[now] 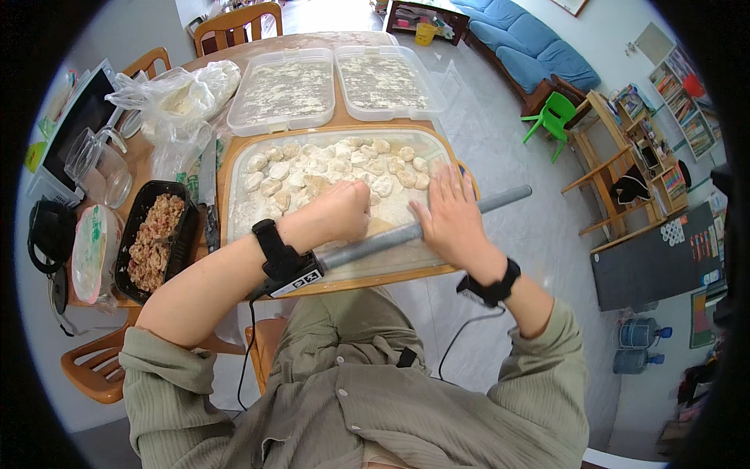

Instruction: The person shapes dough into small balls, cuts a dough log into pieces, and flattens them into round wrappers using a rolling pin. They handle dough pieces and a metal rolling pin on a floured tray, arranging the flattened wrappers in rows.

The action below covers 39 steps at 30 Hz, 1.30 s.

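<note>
My left hand [345, 212] is curled into a loose fist over the floured tray [281, 136]; its fingertips are hidden. Partly behind it and the rod shows a flat, pale dough piece [381, 225]. My right hand [450, 208] lies palm down, fingers extended, across a grey rod-shaped rolling pin [504, 199] at the tray's right side. The rod slants from near my left wrist out past the tray's right edge. Beyond both hands, many small floured dough lumps [343, 151] are spread over the tray. Both wrists wear black straps with cabled devices.
Left of the tray are a knife [208, 170], a black container of minced filling [155, 243], a glass pitcher [102, 170] and a plastic bag of flour [176, 102]. Two flour-dusted plastic trays [284, 88] [384, 79] stand behind. Wooden chairs surround the table's left side.
</note>
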Tool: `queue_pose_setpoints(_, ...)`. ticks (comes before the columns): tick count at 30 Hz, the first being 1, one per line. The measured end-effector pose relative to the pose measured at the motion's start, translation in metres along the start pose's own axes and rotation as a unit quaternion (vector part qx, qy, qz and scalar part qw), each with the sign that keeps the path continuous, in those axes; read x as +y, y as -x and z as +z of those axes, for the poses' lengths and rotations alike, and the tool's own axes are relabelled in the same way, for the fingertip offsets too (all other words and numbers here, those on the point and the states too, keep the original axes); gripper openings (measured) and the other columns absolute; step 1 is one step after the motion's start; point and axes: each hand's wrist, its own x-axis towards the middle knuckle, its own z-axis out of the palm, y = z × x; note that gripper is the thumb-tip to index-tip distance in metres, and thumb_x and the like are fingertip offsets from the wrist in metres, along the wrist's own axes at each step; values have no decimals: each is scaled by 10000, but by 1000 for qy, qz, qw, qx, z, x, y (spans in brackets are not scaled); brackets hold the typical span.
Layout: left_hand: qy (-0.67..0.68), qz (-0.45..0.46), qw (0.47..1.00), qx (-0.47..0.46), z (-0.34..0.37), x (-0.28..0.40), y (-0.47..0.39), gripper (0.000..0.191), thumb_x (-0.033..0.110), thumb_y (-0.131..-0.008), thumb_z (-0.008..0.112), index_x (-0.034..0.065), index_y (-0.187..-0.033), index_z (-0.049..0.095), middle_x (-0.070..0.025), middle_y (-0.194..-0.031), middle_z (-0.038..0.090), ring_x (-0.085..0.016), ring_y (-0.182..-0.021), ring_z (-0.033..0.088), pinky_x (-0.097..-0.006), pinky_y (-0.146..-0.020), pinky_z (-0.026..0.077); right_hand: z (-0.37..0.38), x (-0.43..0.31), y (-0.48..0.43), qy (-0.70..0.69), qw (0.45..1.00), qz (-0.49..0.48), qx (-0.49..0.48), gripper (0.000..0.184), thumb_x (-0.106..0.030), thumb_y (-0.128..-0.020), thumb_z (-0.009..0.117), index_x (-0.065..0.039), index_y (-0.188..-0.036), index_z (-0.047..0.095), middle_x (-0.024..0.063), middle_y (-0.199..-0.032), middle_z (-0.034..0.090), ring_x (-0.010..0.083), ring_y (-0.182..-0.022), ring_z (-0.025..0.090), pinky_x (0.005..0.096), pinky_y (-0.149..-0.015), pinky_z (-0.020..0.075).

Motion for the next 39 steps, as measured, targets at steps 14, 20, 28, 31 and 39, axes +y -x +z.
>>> queue_pose_setpoints(14, 74, -22, 996, 38, -65, 10, 84, 133, 80, -969, 674, -45, -925, 659, -144, -746, 689, -240, -694, 688, -376, -676, 527, -15, -15, 64, -143, 987, 66, 10, 789, -485, -1082, 478, 92, -1588, 292, 287, -1687, 250, 434, -1595, 179, 637, -1281, 44)
queue_pose_setpoints(20, 52, -135, 989, 43, -84, -22, 141, 119, 87, -926, 674, -31, -940, 683, -215, -845, 696, -391, -831, 692, -441, -752, 540, -13, -15, 56, -161, 984, 78, 18, 690, -424, -1069, 525, 80, -1529, 419, 277, -1649, 340, 429, -1575, 239, 637, -1282, 77)
queue_pose_setpoints(28, -143, -159, 964, 159, -64, -43, 125, 120, 86, -946, 650, -20, -980, 693, -210, -970, 684, -417, -935, 672, -453, -808, 544, -14, -13, 49, -167, 984, 60, 31, 584, -357, -1042, 578, 26, -1479, 524, 253, -1617, 407, 413, -1533, 321, 619, -1274, 133)
queue_pose_setpoints(31, -105, -115, 969, 192, -66, -29, 119, 132, 105, -946, 661, -19, -976, 696, -207, -954, 676, -412, -924, 670, -448, -808, 543, -14, -15, 50, -174, 981, 58, 61, 522, -327, -1018, 614, 12, -1412, 566, 230, -1538, 486, 406, -1474, 386, 606, -1261, 173)
queue_pose_setpoints(39, -113, -47, 988, 96, -36, -6, 72, 179, 135, -922, 683, -43, -943, 681, -207, -948, 649, -382, -957, 645, -458, -854, 522, -14, -15, 47, -271, 957, 45, 91, 244, -223, -929, 719, -64, -1050, 579, 145, -1075, 564, 365, -1050, 513, 497, -959, 373)
